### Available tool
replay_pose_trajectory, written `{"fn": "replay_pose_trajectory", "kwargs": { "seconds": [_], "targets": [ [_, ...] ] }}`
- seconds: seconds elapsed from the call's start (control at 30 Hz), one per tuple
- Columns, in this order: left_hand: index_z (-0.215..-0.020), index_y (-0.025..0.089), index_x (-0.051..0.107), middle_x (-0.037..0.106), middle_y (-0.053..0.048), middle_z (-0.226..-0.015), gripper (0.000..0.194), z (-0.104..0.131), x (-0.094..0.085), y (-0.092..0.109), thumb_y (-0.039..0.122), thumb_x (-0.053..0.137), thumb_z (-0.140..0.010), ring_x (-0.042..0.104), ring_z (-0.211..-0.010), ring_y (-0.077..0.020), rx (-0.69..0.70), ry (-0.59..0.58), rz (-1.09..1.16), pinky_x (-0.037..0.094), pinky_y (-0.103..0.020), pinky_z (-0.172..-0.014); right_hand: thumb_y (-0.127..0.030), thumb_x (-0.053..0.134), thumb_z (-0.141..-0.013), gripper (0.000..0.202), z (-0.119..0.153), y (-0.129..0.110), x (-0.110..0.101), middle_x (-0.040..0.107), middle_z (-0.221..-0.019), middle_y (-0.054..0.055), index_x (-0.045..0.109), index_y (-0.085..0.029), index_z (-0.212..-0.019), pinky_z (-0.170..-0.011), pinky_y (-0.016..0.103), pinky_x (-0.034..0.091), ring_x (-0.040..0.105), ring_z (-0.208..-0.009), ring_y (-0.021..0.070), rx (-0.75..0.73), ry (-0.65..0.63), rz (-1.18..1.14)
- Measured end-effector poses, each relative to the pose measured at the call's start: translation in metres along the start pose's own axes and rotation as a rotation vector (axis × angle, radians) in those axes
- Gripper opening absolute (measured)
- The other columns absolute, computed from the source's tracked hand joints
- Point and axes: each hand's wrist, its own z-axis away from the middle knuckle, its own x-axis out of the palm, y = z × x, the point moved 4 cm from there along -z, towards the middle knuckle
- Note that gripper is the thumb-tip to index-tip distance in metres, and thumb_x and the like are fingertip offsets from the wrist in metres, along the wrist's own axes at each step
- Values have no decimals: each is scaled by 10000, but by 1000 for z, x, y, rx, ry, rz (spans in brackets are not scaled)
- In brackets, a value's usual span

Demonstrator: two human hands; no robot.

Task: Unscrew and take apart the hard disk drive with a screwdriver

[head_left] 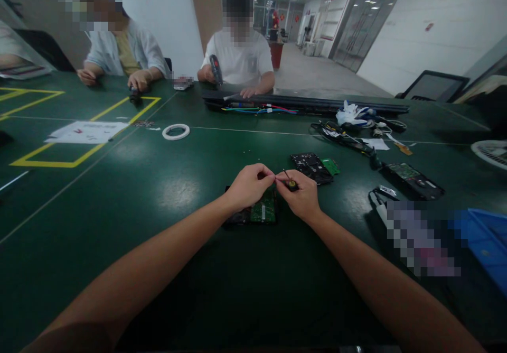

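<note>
My left hand is closed in a pinch, its fingertips meeting those of my right hand. Whatever sits between the fingertips is too small to make out. Tucked in my right hand is a small screwdriver with a yellow and black handle, its thin shaft pointing up and to the left. Beneath both hands a hard drive lies on the table, green circuit board upward, partly hidden by my left hand. Just beyond my right hand is another black hard drive, with a loose green circuit board at its right edge.
A third drive lies to the right, near a blue bin and a blurred-out long object. Cables and white gloves sit farther back. A white tape roll is left. Across the green table, one person holds a power screwdriver.
</note>
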Motion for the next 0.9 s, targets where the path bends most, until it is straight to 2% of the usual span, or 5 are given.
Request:
{"fn": "replay_pose_trajectory", "kwargs": {
  "seconds": [0.17, 0.3, 0.47, 0.73, 0.9],
  "targets": [
    [-1067, 230, 725, 736, -37, -1008, 190, 16, -9, 9, 307, 575, -979, 671, -900, -196, 217, -6, -176, 539, -331, -810, -367, 634, -947, 142, -2, 10, -5, 747, -898, 34, 707, -247, -931, -803, 350, 520, 684, -813, 211, 59, -8, 105],
    [-1160, 244, 708, 689, -88, -1197, 255, 39, -22, -6, 386, 574, -995, 618, -1157, -262, 389, -20, -406, 506, -422, -1007, -351, 632, -930, 130, -3, 25, -1, 703, -832, 24, 659, -227, -901, -720, 327, 481, 635, -722, 191, 116, -34, 126],
    [-1356, 291, 645, 620, -113, -1372, 482, 60, -31, -30, 563, 613, -959, 555, -1284, -312, 436, -123, -539, 451, -484, -1103, -399, 600, -954, 176, -3, 35, 1, 661, -761, 5, 643, -231, -920, -667, 311, 450, 600, -670, 180, 205, -50, 98],
    [-1535, 350, 505, 379, -123, -1653, 786, 73, -23, -31, 712, 691, -863, 358, -1498, -403, 494, -209, -642, 202, -645, -1252, -407, 601, -963, 174, 1, 37, 2, 635, -687, -15, 627, -237, -934, -653, 304, 444, 591, -622, 172, 233, -165, 99],
    [-1490, 260, 564, 420, -172, -1613, 707, 70, -18, -38, 670, 656, -921, 420, -1450, -401, 592, -173, -696, 328, -642, -1186, -400, 593, -977, 173, 0, 38, 4, 660, -759, -4, 631, -236, -941, -632, 298, 442, 590, -615, 158, 215, -179, 56]
  ]
}}
